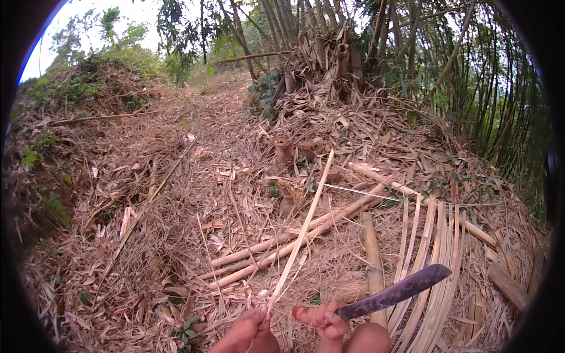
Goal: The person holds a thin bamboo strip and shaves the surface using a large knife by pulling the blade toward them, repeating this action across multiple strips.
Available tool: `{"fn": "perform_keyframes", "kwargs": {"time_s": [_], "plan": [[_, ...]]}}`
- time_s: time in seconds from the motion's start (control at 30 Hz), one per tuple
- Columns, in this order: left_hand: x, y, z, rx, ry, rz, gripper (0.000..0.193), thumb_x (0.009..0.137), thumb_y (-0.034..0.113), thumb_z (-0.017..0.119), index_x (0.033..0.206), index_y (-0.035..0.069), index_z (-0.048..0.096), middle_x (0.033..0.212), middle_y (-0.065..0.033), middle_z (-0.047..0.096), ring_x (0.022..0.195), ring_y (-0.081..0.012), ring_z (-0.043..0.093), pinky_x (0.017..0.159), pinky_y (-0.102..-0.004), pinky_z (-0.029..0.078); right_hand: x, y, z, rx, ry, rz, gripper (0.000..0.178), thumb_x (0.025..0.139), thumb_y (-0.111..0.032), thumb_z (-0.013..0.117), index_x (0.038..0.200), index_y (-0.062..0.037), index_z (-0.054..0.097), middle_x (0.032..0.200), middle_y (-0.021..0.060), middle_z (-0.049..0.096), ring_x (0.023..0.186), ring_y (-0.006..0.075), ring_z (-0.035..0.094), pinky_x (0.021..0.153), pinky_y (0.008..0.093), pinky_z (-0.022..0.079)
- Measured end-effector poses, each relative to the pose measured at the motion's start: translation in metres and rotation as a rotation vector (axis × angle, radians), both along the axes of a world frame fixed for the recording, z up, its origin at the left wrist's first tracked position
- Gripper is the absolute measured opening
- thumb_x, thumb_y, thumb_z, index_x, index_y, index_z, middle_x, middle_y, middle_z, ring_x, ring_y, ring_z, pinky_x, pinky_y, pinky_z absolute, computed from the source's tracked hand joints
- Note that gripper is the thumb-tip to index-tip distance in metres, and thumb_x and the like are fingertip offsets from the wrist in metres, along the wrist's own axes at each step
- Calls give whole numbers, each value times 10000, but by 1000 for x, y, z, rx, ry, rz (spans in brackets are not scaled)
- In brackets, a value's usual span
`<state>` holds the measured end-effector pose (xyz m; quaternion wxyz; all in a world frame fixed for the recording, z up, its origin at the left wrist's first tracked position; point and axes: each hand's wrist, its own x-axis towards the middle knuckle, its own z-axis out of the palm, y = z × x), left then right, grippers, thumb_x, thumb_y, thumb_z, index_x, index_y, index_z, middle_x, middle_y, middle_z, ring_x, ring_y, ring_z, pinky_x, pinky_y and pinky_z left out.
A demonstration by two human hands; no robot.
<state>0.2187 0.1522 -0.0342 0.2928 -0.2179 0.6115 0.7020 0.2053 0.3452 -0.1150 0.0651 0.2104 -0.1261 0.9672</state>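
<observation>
My left hand [252, 325] is closed on the near end of a long pale bamboo strip [306, 226], which slants away from me, up and to the right. In my right hand [325, 319] is a machete [397, 292]; my fingers wrap round its handle, whose reddish end shows on the left. Its broad dark blade points right and a little upward, apart from the strip. Beyond the blade, several split bamboo strips [432, 247] lie side by side on the ground. My bent knees show at the lower edge, near both hands.
Several cut bamboo poles [276, 253] lie crossed ahead, and a thicker bamboo piece [372, 253] stretches beyond the machete. Cut stumps [285, 150] rise before a bamboo clump [329, 53]. Dry leaves and husks cover the ground. A short thick log [507, 285] lies at far right.
</observation>
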Motion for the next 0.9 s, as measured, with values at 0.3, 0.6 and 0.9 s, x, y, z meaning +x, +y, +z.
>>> {"fn": "perform_keyframes", "kwargs": {"time_s": [0.3,0.6,0.9], "plan": [[-12,23,13,129,36,-48,279,1062,287,385,890,84,470,626,28,346,470,-75,254,414,-247,192,45,45,27,349,-227,81,179,878,-53,572,721,-22,491,553,67,469,474,167,436,520,349,406],[0,36,26,201,21,-46,274,1064,293,369,902,95,467,631,21,364,457,-72,248,397,-236,205,28,57,93,1708,-215,-524,147,843,-160,705,848,-72,588,609,41,571,533,167,593,489,309,451],[20,48,35,239,29,-161,332,1057,335,351,837,100,437,611,17,337,454,-69,253,392,-239,181,-6,85,69,2052,80,-962,164,683,-180,729,704,-93,591,590,82,601,531,253,628,471,356,458]]}}
